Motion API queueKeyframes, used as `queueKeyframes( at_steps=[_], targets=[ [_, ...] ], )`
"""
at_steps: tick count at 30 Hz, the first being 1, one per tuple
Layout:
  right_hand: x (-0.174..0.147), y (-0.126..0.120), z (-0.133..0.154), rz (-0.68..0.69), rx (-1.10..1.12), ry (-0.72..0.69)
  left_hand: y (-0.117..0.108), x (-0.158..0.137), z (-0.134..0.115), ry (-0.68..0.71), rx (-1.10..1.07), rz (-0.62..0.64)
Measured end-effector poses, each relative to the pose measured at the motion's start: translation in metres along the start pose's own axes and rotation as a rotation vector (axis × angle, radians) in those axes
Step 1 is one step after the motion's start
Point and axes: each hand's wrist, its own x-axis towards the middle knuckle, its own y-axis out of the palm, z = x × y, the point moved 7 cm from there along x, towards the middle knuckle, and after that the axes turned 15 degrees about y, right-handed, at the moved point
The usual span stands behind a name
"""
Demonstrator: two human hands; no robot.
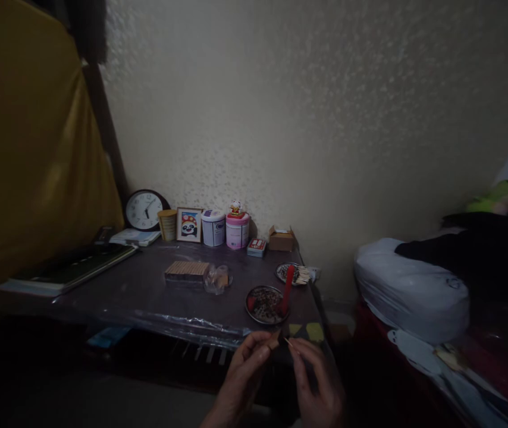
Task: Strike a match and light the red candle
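A small brown piece [274, 341], too small and dim to identify, is pinched between the thumb and fingertips of the left hand [242, 371], held in the air just in front of the near edge of the table. The right hand [314, 380] has its fingers closed around a thin pale stick [288, 342] whose tip points at the brown piece, almost touching it. Both hands are low in the view, close together.

Just beyond them, on the dark plastic-covered table [147, 291], sits a round metal dish of dark and red bits [265, 305] with a red stick-like tool [287, 290] leaning across its rim. Behind it lies a second small round dish [286, 273] with a bundle of pale sticks [302, 274] on it. To the left lie a flat tan block of stacked pieces [186, 271] and a crumpled clear plastic bag [218, 278]. Along the wall stand a round clock [143, 210], a framed panda picture [189, 224], a white tin [213, 227], a pink tin [237, 230] and a small cardboard box [281, 238].
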Motion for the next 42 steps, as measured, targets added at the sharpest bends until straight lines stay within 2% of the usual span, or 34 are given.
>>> queueKeyframes(
  at_steps=[7, 12, 14, 16, 18, 22, 25, 28, 35, 40, 42],
  targets=[
    [-0.005, 0.009, -0.011, 0.075, 0.0, -0.018, -0.001, -0.001, 0.001, -0.011, 0.008, -0.037],
    [-0.003, -0.002, -0.007, 0.03, -0.042, 0.017, -0.004, 0.0, -0.001, 0.0, 0.057, -0.063],
    [-0.005, -0.002, -0.005, 0.055, -0.048, 0.004, -0.006, 0.001, 0.001, -0.001, 0.043, -0.062],
    [-0.008, 0.005, -0.007, 0.114, -0.05, -0.053, -0.007, 0.001, 0.003, 0.007, 0.032, -0.06],
    [-0.009, 0.014, -0.02, 0.128, -0.082, -0.05, -0.008, 0.002, 0.003, 0.018, 0.022, -0.046],
    [-0.002, 0.013, -0.061, -0.014, -0.14, 0.158, -0.007, 0.002, 0.003, -0.003, 0.001, -0.027],
    [-0.001, 0.008, -0.071, -0.033, -0.068, 0.234, -0.008, 0.002, 0.0, 0.011, 0.021, -0.041],
    [-0.002, 0.005, -0.062, -0.021, -0.026, 0.246, -0.005, 0.001, -0.002, 0.001, 0.027, -0.034],
    [-0.005, 0.012, -0.019, 0.076, 0.031, 0.043, -0.003, -0.004, -0.003, -0.004, 0.099, 0.005],
    [-0.006, 0.005, -0.017, 0.071, -0.021, 0.057, -0.005, -0.005, -0.002, -0.009, 0.114, -0.002],
    [-0.008, 0.009, -0.021, 0.123, -0.025, 0.061, -0.005, -0.004, -0.003, -0.003, 0.115, 0.0]
  ],
)
